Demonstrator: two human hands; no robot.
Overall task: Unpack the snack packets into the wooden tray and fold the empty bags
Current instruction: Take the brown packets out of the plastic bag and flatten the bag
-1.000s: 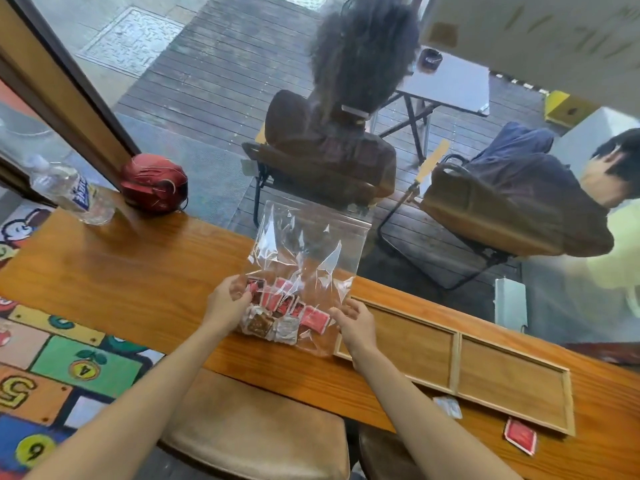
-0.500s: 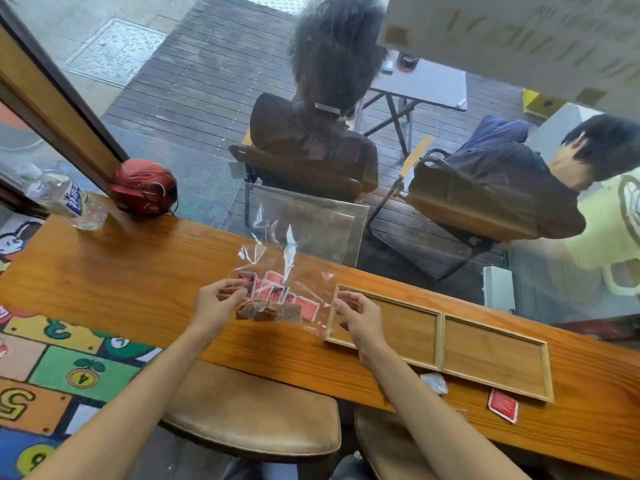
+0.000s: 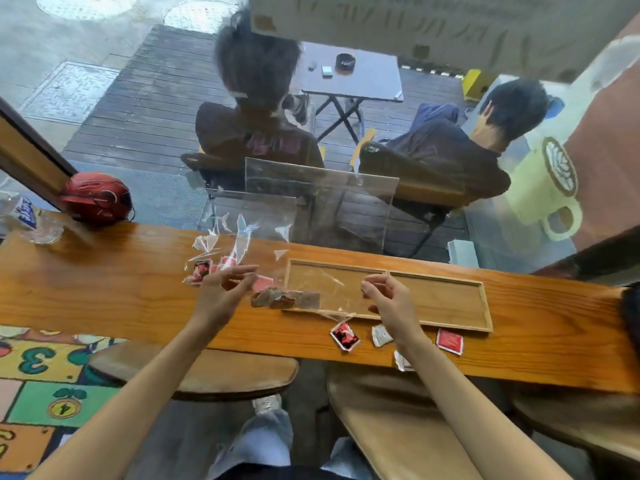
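A clear plastic bag [image 3: 311,289] lies stretched sideways between my hands, low over the wooden counter and the left compartment of the wooden tray [image 3: 438,299]. My left hand [image 3: 223,289] pinches its left end. My right hand [image 3: 391,303] pinches its right end above the tray. Red snack packets [image 3: 202,270] and brown ones [image 3: 277,299] show inside the bag. The tray's right compartment holds nothing. On the counter in front of the tray lie a red packet [image 3: 344,336], a white packet [image 3: 381,336] and another red packet [image 3: 449,341]. A second white packet [image 3: 401,360] sits at the counter's edge.
A red helmet [image 3: 95,197] and a water bottle [image 3: 24,216] stand at the counter's far left. A clear acrylic stand [image 3: 318,202] rises behind the bag against the window. Two people sit outside the glass. Padded stools [image 3: 214,368] are under the counter.
The bag has come down from upright to lying sideways, its right end now over the tray. My right hand moved right above the tray. More packets lie in front of the tray.
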